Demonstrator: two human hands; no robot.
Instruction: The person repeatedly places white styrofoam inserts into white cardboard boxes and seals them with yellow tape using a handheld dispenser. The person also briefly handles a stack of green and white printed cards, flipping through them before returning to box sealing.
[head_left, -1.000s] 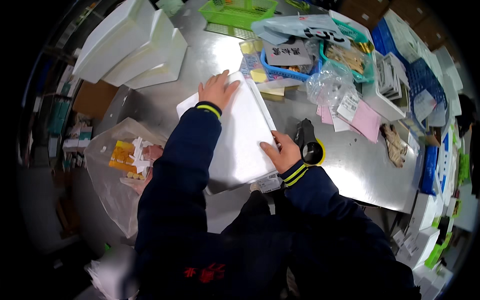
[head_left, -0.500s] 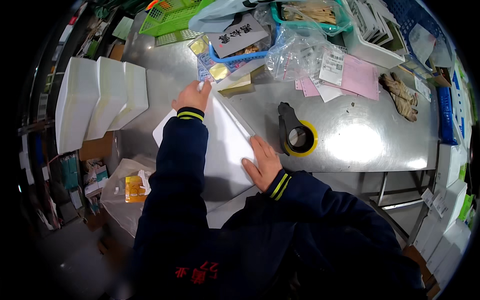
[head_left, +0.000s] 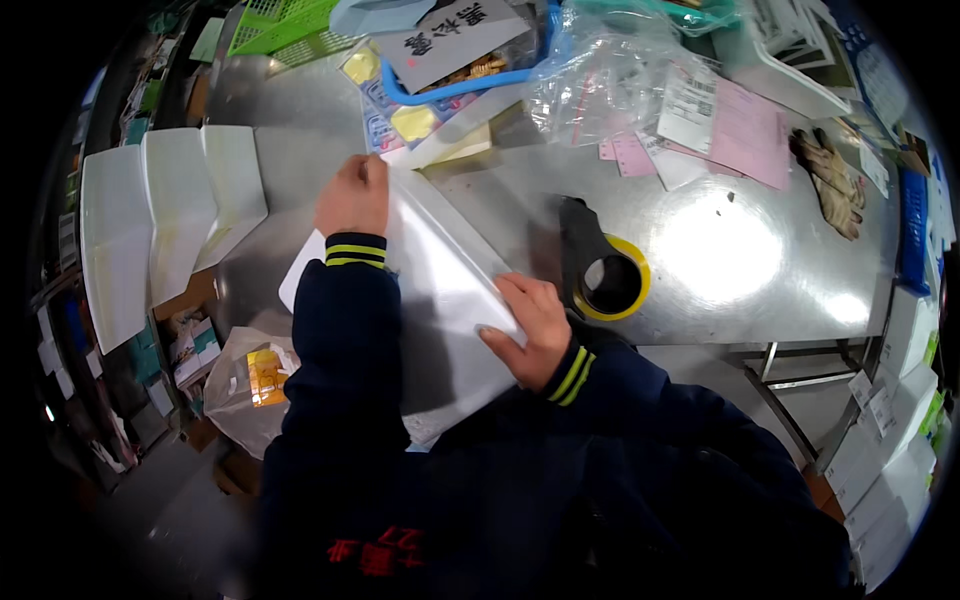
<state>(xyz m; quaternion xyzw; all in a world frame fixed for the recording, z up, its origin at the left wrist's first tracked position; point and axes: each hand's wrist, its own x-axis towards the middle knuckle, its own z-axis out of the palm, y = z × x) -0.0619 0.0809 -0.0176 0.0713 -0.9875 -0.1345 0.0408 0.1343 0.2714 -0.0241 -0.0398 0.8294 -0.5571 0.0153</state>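
Note:
A smooth white foam box (head_left: 450,340) lies slantwise on the metal table in front of me. My left hand (head_left: 354,195) is at its far left end, with fingers curled over the edge and the fingertips partly hidden. My right hand (head_left: 530,332) grips its right edge, thumb on the top face and fingers along the side. Part of the white shape sticks out left of my left sleeve. Just to the right of the box, a black tape dispenser with a yellow roll (head_left: 610,280) lies on the table.
Several white foam boxes (head_left: 115,240) stand in a row at the left. At the back are a green basket (head_left: 285,25), a blue basket (head_left: 460,88) and clear plastic bags (head_left: 590,95). Pink papers (head_left: 745,140) and dirty gloves (head_left: 830,185) lie to the right.
My left hand has shifted slightly toward me, its fingers now more curled. My right hand stays on the box's edge. The view has moved a little.

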